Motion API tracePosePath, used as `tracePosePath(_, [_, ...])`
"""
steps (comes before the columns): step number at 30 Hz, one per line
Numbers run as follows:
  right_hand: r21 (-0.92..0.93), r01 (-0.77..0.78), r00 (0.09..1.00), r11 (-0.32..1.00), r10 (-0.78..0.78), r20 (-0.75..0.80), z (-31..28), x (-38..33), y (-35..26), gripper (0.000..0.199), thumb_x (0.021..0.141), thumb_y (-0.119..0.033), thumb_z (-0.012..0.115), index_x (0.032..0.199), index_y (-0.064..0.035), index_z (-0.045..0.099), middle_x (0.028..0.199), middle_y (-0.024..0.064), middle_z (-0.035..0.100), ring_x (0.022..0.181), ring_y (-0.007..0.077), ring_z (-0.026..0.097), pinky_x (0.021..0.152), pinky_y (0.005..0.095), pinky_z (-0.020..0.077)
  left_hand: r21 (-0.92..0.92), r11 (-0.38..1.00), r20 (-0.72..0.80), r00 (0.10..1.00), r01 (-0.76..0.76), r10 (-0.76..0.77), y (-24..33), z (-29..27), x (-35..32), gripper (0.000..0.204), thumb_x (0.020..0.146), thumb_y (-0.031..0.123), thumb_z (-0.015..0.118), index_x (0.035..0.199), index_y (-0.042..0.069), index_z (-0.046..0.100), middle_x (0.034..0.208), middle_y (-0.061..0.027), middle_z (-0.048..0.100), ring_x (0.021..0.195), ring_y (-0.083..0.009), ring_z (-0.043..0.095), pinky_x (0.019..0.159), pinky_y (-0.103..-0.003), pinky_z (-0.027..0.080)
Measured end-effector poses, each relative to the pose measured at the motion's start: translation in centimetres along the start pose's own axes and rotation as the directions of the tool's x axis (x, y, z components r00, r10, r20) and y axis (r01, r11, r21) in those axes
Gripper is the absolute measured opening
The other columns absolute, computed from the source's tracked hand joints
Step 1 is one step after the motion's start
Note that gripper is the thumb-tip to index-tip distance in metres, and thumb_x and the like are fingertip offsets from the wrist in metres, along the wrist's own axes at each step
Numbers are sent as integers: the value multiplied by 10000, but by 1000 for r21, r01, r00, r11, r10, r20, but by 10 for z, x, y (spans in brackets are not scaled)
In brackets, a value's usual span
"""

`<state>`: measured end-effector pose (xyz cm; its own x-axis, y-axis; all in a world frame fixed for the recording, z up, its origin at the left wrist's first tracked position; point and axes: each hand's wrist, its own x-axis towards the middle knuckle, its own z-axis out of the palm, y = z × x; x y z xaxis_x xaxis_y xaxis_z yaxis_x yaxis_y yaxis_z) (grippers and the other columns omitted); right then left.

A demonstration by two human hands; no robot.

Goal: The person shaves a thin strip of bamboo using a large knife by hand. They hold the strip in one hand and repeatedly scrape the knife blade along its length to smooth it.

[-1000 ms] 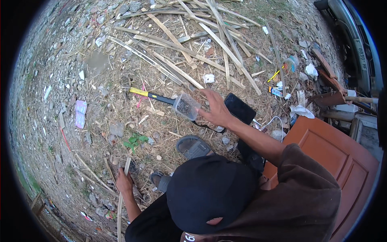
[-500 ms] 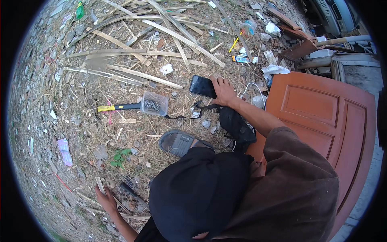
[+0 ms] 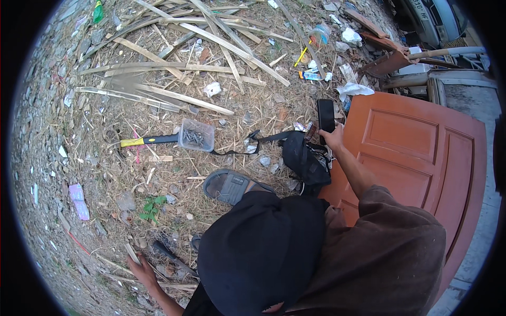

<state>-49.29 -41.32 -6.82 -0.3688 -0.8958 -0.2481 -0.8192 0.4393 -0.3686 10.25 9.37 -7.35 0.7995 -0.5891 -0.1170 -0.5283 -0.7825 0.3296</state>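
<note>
Head view: pinching smartphone (image 3: 326,113) in right hand (image 3: 333,139), wooden strip (image 3: 132,254) in left hand (image 3: 142,272); apparently mid-handling, next needing steady grip.

"Where's the phone (image 3: 326,113)?"
"In the right hand (image 3: 333,138), left of the door (image 3: 408,136)."
"And the bag (image 3: 304,160)?"
"Between door and nail box (image 3: 210,139). The hammer (image 3: 161,139) lies left of the box, the wood strips (image 3: 221,41) beyond."

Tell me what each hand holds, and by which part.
Right hand: the phone, by its near end. Left hand: a wood strip, just behind its visible tip.
</note>
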Motion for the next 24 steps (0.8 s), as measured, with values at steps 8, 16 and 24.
tracePosePath(8, [-106,-27,987,994,43,153,35,-17,17,925,598,-325,845,1298,104,419,1272,256,507,1206,348,494,1031,413,395,-42,998,130,991,41,-35,22,-12,10,276,917,116,568,1143,-38,529,964,-265,588,896,-469,557,779,-490,428])
tracePosePath(16, [-129,192,978,973,-200,-56,17,-9,-27,708,723,-241,749,1294,40,439,1241,248,496,1160,373,506,1016,433,386,-52,999,181,983,12,-3,61,-56,35,323,948,157,537,1216,-18,498,1065,-283,612,988,-481,578,841,-486,454])
tracePosePath(24, [264,835,374,482,-851,369,105,-43,-257,378,788,-108,652,1144,-15,565,1052,160,598,965,297,598,890,395,470,-23,999,286,958,44,-35,82,-93,74,307,890,108,580,1173,42,481,1053,-258,619,966,-469,585,813,-495,464])
